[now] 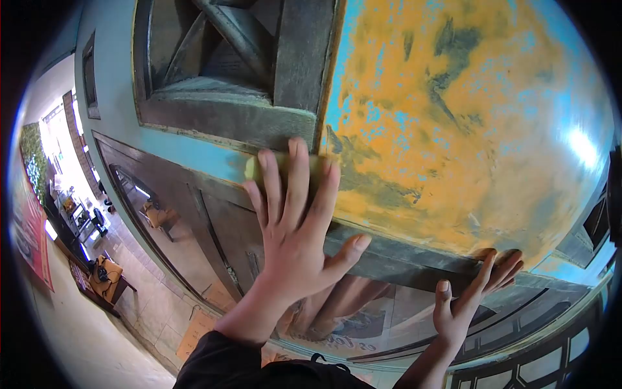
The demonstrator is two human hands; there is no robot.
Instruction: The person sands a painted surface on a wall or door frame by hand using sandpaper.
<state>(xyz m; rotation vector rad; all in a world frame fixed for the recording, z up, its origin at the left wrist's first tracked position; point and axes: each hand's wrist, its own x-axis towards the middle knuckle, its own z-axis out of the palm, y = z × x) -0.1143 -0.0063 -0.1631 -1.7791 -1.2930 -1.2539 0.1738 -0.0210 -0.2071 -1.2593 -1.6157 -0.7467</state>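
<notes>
My left hand (295, 214) lies spread over a yellow-green block (253, 170), its fingertips on the block and pressing it against the wall below a dark wooden frame (227, 120). Only the block's ends and the gaps between my fingers show it. To the right, my right hand (476, 295) rests its fingertips on the lower edge of a wall panel (414, 149) with patchy orange, blue and dark paint. The thumb of that hand stands apart from the fingers, and nothing shows in it.
Glass doors in dark wood (214, 227) stand below the wall strip. At the left are a chair (107, 279), a red banner (32, 240) and a bright opening. A cardboard piece (194, 337) lies on the tiled floor.
</notes>
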